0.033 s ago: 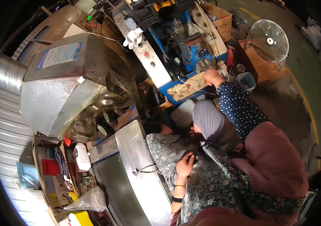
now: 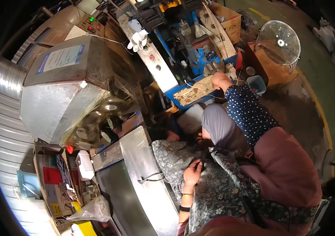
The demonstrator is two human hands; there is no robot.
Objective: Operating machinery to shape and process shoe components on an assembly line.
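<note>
My left hand [image 2: 192, 173] rests on dark floral cloth [image 2: 214, 196] over my lap, fingers curled in. Something small and dark shows at its fingertips, too small to name. A thin bangle and a black band circle the left wrist. My right arm, in a navy polka-dot sleeve [image 2: 250, 114], reaches forward. At the front edge of a blue machine [image 2: 175, 99], my right hand [image 2: 221, 80] is closed beside small metal jaws [image 2: 210, 69]; its fingertips are hidden. A grey cloth-covered shape [image 2: 218, 124] lies between the lap cloth and that arm.
To the left stands a metal hood [image 2: 53, 102] beside a steel-edged bench [image 2: 145, 169]. A cardboard box [image 2: 53, 192], a white container [image 2: 84, 165] and a plastic bag [image 2: 94, 210] sit lower left. A round fan [image 2: 279, 42] and a small tub [image 2: 257, 84] are right of the machine.
</note>
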